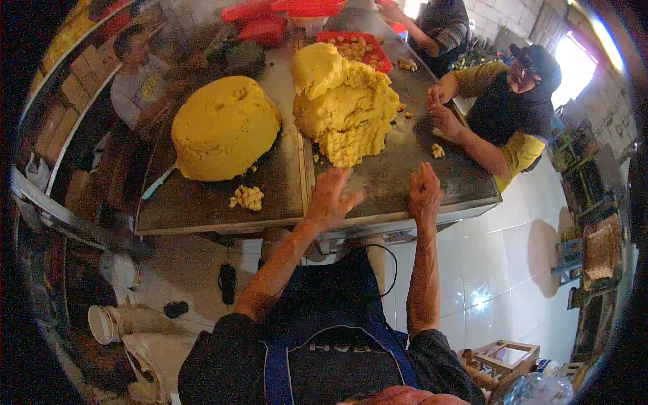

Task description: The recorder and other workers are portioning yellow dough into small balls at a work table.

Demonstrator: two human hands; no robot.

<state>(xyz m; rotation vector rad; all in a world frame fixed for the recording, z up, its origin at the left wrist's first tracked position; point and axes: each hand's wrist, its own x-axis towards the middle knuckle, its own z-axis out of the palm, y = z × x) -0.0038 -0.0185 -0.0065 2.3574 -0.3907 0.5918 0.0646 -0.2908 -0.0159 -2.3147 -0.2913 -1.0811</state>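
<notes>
A large rough mass of yellow dough (351, 111) sits on the metal-topped table (270, 219) in front of me. My left hand (331, 199) is at its near edge, thumb spread away from the fingers, and nothing shows in its grasp. The fingertips reach the dough or come very close; I cannot tell if they touch. Farther right, my right hand (425, 194) is over the table's near side with its fingers bent together; whatever they may hold is hidden. To the left stands a smooth, rounded yellow dough mound (226, 128). A small pile of dough bits (247, 198) lies before it.
A blade with a pale handle (159, 183) lies left of the mound. Beyond the dough is a red tray (354, 48) of small dough pieces. One co-worker (513, 101) works at the right edge, another (442, 34) behind. A person (138, 81) is at the left.
</notes>
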